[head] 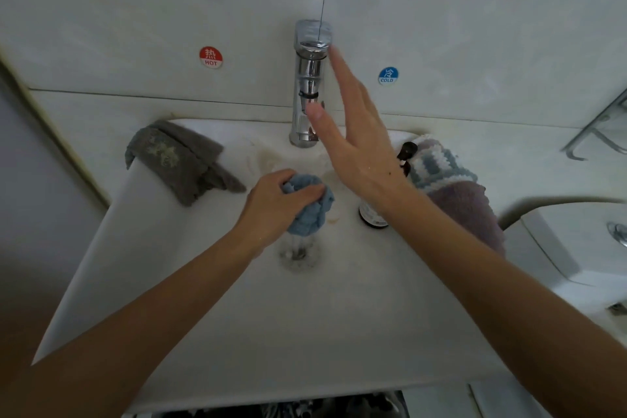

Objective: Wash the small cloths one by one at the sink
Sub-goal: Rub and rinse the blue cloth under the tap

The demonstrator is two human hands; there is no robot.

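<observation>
My left hand [271, 204] grips a bunched light blue cloth [310, 210] over the drain [300, 253] of the white sink [163, 248]; water drips from the cloth into the drain. My right hand [346, 132] is raised with straight fingers beside the chrome tap [309, 85], fingertips near its lever top, holding nothing. A grey cloth [179, 159] hangs over the sink's back left rim. A blue-and-white striped cloth [437, 163] and a mauve cloth [471, 210] lie on the right rim.
A dark bottle [407, 154] stands at the sink's right, partly behind my right wrist. Red HOT [210, 57] and blue COLD [388, 75] stickers mark the tiled wall. A second basin [576, 234] and a metal rack [597, 132] sit at the right.
</observation>
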